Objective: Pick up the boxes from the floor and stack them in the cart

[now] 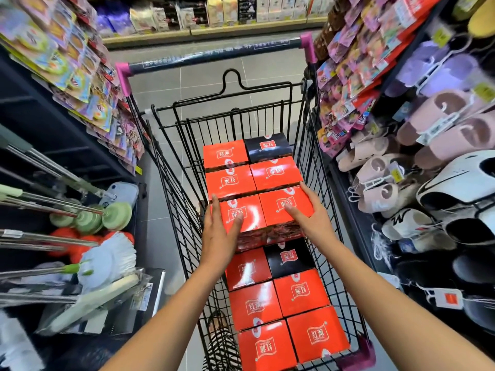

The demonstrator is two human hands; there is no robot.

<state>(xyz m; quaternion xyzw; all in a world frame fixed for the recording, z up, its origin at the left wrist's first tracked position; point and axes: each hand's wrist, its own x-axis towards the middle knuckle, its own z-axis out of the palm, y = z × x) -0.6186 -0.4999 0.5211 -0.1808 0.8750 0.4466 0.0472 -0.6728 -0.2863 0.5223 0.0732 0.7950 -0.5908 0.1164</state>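
Head cam: L hand (222, 234) & R hand (312, 218), fingers straight and flat, squeeze 2 boxes (278, 198) between them, top layer, mid cart (317, 162); I think they're setting these down, so next: let go slow, keep rows even.

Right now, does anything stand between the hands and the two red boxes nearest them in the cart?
Nothing visible does. The left hand touches the left red box, the right hand the right red box, inside the cart.
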